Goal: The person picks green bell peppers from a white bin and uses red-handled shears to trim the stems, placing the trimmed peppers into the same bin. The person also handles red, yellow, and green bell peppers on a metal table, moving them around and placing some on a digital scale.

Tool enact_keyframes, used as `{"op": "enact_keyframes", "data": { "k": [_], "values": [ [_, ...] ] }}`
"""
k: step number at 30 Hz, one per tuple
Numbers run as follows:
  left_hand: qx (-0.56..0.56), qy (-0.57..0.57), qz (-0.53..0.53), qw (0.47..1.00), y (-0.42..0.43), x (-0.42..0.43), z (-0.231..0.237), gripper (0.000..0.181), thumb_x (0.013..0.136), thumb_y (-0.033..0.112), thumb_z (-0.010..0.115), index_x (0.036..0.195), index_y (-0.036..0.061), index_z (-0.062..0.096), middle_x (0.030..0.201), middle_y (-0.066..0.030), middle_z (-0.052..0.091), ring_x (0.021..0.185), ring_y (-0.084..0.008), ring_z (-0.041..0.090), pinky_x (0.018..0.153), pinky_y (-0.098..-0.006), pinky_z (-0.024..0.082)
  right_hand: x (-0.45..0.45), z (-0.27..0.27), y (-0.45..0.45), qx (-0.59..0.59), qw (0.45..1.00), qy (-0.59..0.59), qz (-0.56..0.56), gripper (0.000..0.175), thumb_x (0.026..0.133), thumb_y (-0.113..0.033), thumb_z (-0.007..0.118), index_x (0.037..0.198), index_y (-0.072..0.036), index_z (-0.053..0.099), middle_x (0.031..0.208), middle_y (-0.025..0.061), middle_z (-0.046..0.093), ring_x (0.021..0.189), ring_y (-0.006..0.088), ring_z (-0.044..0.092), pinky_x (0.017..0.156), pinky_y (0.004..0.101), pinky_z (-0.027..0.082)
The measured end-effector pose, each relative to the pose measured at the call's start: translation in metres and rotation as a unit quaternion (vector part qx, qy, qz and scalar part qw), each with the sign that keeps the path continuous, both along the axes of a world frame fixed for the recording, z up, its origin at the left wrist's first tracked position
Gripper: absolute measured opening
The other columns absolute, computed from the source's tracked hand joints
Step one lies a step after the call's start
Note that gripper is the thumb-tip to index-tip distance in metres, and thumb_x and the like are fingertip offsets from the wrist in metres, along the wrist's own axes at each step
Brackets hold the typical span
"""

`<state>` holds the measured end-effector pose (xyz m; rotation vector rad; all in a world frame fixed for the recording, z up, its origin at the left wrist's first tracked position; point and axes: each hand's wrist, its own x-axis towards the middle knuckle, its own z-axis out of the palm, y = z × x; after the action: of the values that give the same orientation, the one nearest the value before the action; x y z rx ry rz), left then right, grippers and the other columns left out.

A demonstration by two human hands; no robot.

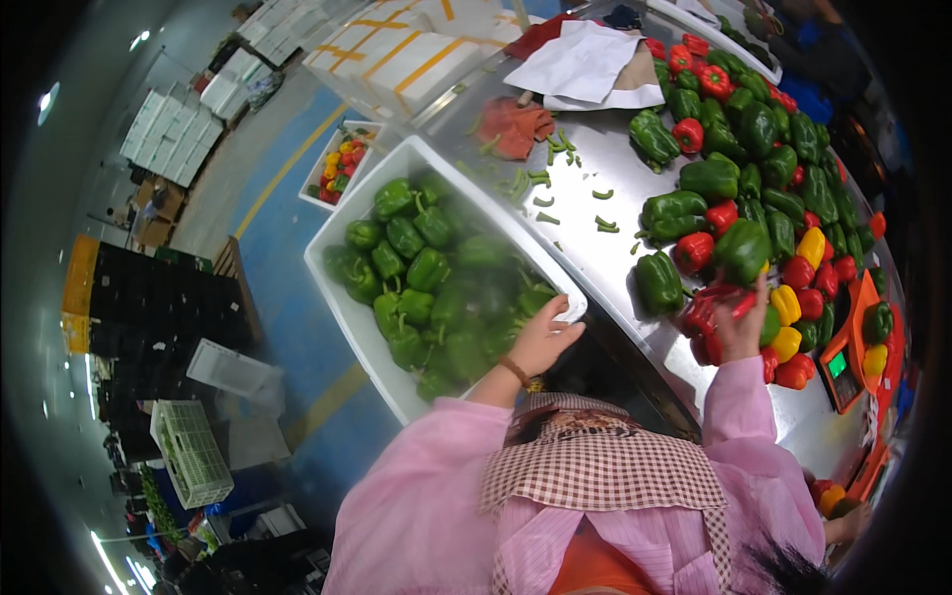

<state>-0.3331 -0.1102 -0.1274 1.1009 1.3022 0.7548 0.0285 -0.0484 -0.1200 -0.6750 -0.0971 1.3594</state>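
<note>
My left hand (pixel 547 335) grips the near right corner of a white foam box (pixel 446 158), with fingers and thumb over its rim. Green bell peppers (pixel 428 269) fill much of the box; part of the view there is hazy. My right hand (pixel 736 323) is over the steel table (pixel 595 253), holding a large green bell pepper (pixel 742 251) at its fingertips. A blurred red item (pixel 703 309) lies against the palm; whether it is a tool or a pepper is unclear. Around this hand lie red peppers (pixel 694 252) and yellow peppers (pixel 786 305).
Mixed peppers are heaped along the table's far right side. An orange scale (pixel 848 357) stands at the right. Cut green stems (pixel 606 223), an orange-red cloth (pixel 517 126) and white sheets (pixel 580 63) lie on the table. Taped foam boxes (pixel 416 63) stand beyond. Another person's hand (pixel 848 524) shows lower right.
</note>
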Motion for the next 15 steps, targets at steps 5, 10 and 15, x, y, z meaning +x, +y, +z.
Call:
{"op": "enact_keyframes", "data": {
  "k": [5, 10, 15],
  "values": [
    [-0.035, 0.120, 0.115, 0.985, -0.015, -0.081, -0.039, 0.059, 0.090, 0.024, 0.073, 0.139, 0.0009, 0.050, 0.121, -0.0166, 0.066, 0.108, -0.0198, 0.064, 0.092, -0.0321, 0.051, 0.011, -0.004, 0.011, -0.047, 0.997, -0.057, -0.033, 0.056, 0.098, -0.045, 0.055, 0.136, -0.006, 0.046, 0.133, 0.0176, 0.058, 0.118, 0.0256, 0.057, 0.104, 0.0392, 0.043],
    [0.052, 0.320, 0.152, 0.934, -0.012, -0.149, -0.070, 0.066, 0.082, 0.026, 0.078, 0.137, -0.0002, 0.051, 0.131, -0.0196, 0.059, 0.113, -0.0297, 0.062, 0.097, -0.0374, 0.050, -0.075, -0.016, -0.017, -0.024, 0.975, -0.141, 0.172, 0.055, 0.096, -0.033, 0.060, 0.139, 0.000, 0.046, 0.124, 0.0174, 0.062, 0.110, 0.0244, 0.063, 0.100, 0.0375, 0.048],
    [0.170, 0.447, 0.032, 0.878, 0.043, -0.160, -0.080, 0.078, 0.076, 0.023, 0.080, 0.142, 0.0030, 0.045, 0.144, -0.0209, 0.047, 0.134, -0.0377, 0.043, 0.111, -0.0437, 0.037, -0.150, -0.008, -0.052, -0.054, 0.897, -0.178, 0.401, 0.063, 0.088, -0.021, 0.068, 0.139, 0.005, 0.041, 0.118, 0.0169, 0.065, 0.101, 0.0221, 0.066, 0.086, 0.0343, 0.052]
  ]
}}
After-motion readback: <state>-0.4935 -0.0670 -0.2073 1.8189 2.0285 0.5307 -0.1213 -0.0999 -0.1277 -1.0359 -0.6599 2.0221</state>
